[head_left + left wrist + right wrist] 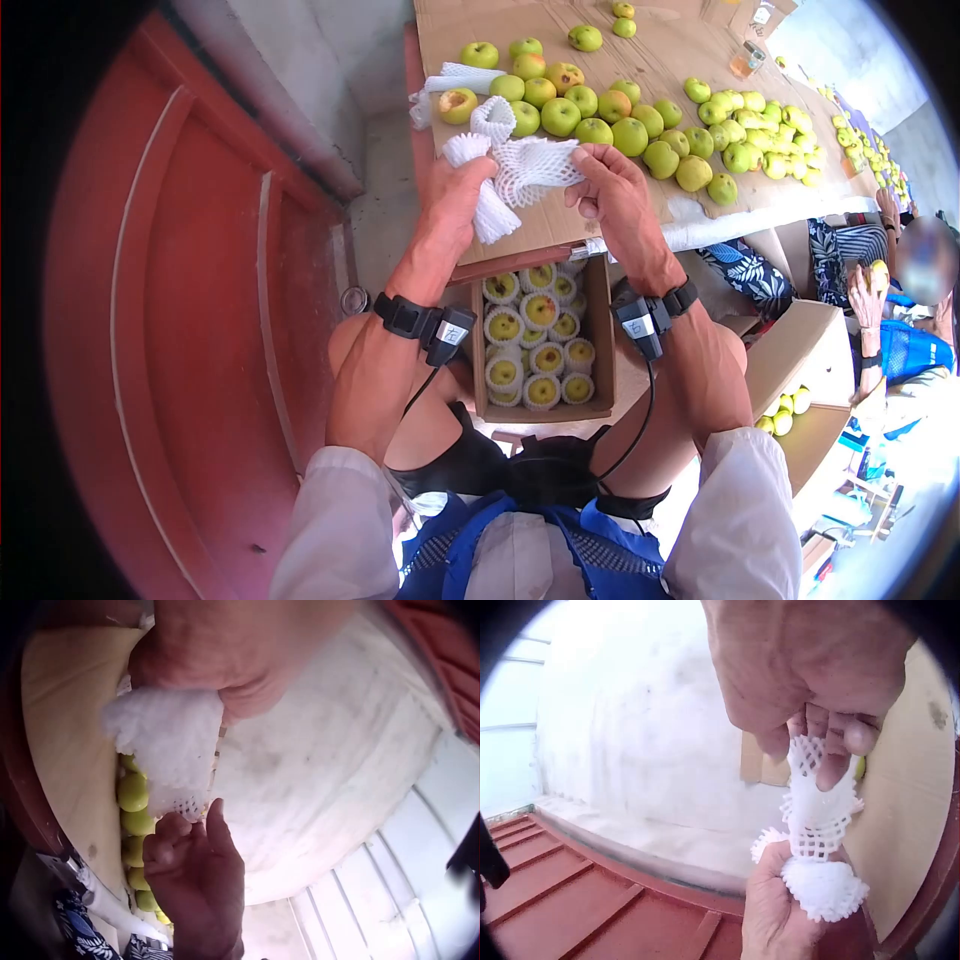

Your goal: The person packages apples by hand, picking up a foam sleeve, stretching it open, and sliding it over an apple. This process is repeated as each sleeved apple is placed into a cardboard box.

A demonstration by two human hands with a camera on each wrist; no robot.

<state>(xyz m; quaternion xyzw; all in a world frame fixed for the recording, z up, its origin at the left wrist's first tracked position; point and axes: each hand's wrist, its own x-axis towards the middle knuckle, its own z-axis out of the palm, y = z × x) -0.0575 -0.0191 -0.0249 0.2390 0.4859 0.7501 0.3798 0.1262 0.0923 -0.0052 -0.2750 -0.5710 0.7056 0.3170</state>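
Note:
My left hand (453, 200) grips a bunch of white foam net sleeves (493, 215) over the near edge of the table. One foam net sleeve (538, 168) stretches from that bunch across to my right hand (618, 195), which pinches its far end between thumb and fingers. In the right wrist view the mesh of this sleeve (817, 832) hangs spread between both hands. Green apples (560, 117) lie loose on the cardboard-covered table (510, 35) just beyond the hands. Below, between my knees, stands a cardboard box (604, 345) of apples in foam nets (540, 310).
More foam sleeves (455, 80) lie at the table's left end. A large heap of apples (765, 130) and a glass (747, 60) are farther right. Another person's hand (866, 295) holds an apple beside a second carton (800, 350). A red door (190, 300) stands at left.

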